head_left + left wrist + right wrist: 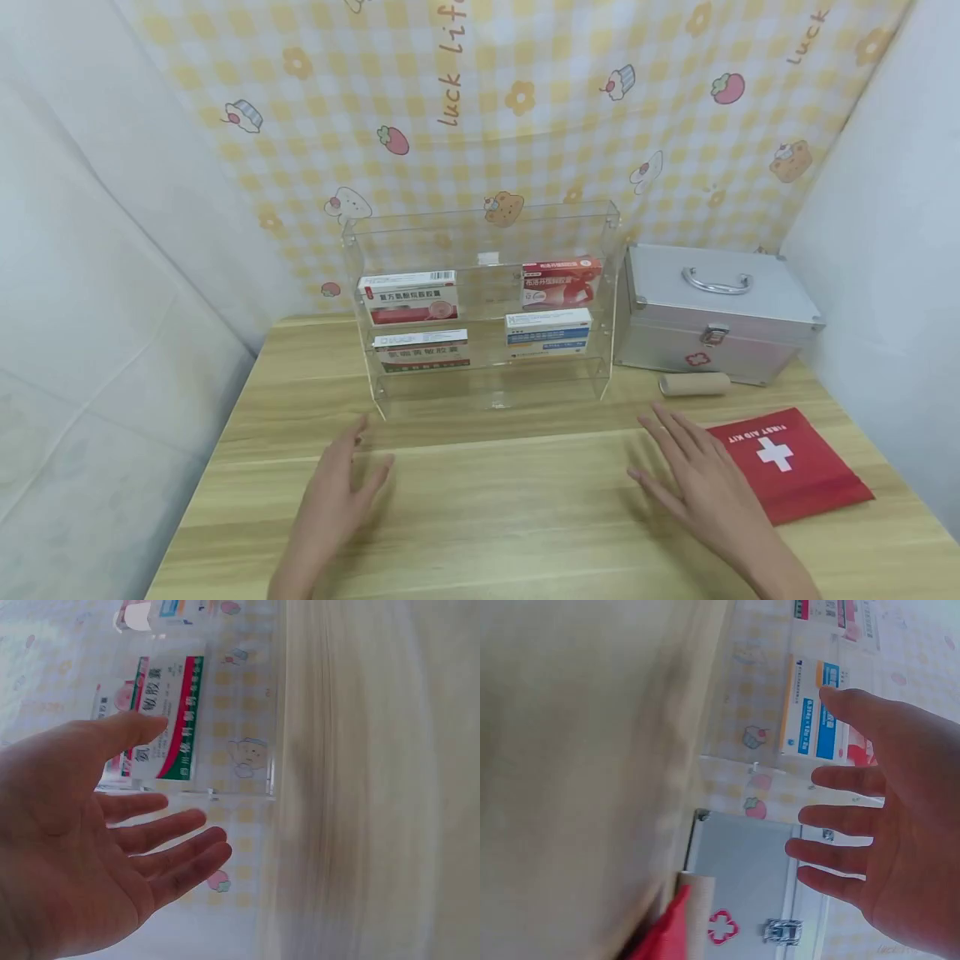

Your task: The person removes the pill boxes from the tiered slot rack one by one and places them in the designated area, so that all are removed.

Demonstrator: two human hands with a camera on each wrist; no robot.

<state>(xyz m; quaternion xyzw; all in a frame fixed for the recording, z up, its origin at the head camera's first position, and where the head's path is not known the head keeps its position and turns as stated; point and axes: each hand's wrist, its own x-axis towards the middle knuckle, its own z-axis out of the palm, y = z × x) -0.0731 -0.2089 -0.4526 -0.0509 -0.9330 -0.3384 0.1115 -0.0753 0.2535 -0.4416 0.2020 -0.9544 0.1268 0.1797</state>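
Note:
My left hand (pixel 333 500) hovers over the table in front of the clear acrylic shelf (pixel 480 383), fingers spread and holding nothing. On the other side my right hand (pixel 701 479) is likewise spread and bare, beside the red first aid pouch (pixel 795 487). The shelf carries a white and maroon medicine box (pixel 412 300) at upper left and a red medicine box (pixel 561 283) at upper right. Below them sit a white, green and red box (pixel 422 354) and a blue and white box (pixel 547 333). Both palms show in the wrist views.
A silver metal case (pixel 712 325) with a top handle and front latch stands right of the shelf. Before it lies a tan roll (pixel 693 384), probably bandage. A checked yellow cloth (pixel 480 125) hangs behind the wooden table (pixel 510 508).

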